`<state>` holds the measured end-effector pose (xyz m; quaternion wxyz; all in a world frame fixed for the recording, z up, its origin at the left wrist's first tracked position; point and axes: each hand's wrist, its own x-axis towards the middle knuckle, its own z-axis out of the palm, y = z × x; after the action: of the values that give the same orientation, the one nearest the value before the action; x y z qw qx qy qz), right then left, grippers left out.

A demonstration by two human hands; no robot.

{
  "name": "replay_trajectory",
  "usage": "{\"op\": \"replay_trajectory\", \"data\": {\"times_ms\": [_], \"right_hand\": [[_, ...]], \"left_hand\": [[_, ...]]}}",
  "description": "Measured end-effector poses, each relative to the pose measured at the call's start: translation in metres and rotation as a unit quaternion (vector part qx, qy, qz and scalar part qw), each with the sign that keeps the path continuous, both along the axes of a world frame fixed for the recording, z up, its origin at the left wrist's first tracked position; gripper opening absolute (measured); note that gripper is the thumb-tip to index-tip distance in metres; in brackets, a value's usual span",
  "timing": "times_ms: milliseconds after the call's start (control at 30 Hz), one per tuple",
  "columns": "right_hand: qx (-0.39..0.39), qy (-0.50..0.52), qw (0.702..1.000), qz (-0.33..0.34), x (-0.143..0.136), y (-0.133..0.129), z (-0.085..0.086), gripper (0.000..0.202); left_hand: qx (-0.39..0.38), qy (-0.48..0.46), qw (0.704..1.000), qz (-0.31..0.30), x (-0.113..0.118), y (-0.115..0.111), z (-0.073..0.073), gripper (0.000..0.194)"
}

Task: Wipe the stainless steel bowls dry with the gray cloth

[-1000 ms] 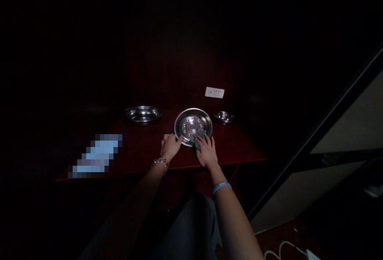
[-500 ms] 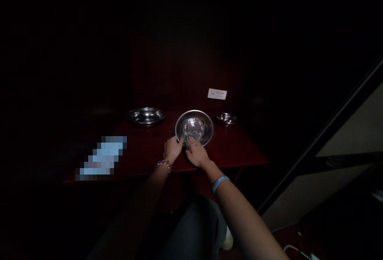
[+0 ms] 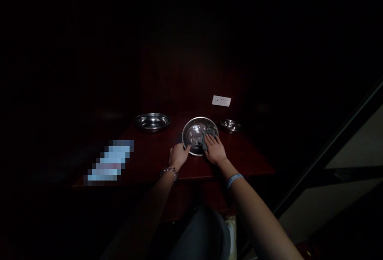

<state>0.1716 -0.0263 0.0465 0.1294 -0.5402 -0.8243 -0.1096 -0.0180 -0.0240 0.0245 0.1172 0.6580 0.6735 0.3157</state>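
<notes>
A shiny metal bowl is tilted toward me near the middle of the dark red table. My left hand grips its lower left rim, thumb over the edge and the other fingers hidden behind. Against the bowl's right inner wall, my right hand presses a crumpled grey cloth under its fingers.
A wide metal dish stands at the back left of the table, and a smaller metal bowl at the back right. A blurred-out bluish patch lies at the left. Behind is a white wall socket.
My right hand has slid the cloth from the bowl's lower part to its right inner side. The left hand keeps its hold on the rim. The whole view has shifted slightly.
</notes>
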Motion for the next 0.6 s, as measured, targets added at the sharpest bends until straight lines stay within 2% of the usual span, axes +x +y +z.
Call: {"op": "replay_trajectory", "data": {"times_ms": [133, 267, 367, 467, 600], "right_hand": [[-0.012, 0.071, 0.997, -0.024, -0.018, 0.014, 0.005, 0.070], [-0.017, 0.105, 0.994, 0.030, -0.039, 0.020, 0.010, 0.069], [-0.042, 0.114, 0.990, 0.071, -0.049, 0.015, 0.007, 0.066], [-0.065, 0.121, 0.986, 0.097, -0.050, 0.006, 0.001, 0.060], [-0.081, 0.108, 0.986, 0.101, -0.037, -0.006, 0.000, 0.054]], "left_hand": [[0.000, -0.013, 1.000, -0.005, -0.001, 0.002, -0.004, 0.037], [-0.013, -0.023, 0.999, -0.022, -0.002, 0.004, -0.006, 0.035], [-0.018, -0.030, 0.999, -0.019, -0.003, 0.005, -0.007, 0.034], [-0.012, -0.034, 0.999, -0.018, -0.003, 0.006, -0.008, 0.033], [-0.007, -0.023, 1.000, -0.021, -0.002, 0.004, -0.006, 0.033]]}}
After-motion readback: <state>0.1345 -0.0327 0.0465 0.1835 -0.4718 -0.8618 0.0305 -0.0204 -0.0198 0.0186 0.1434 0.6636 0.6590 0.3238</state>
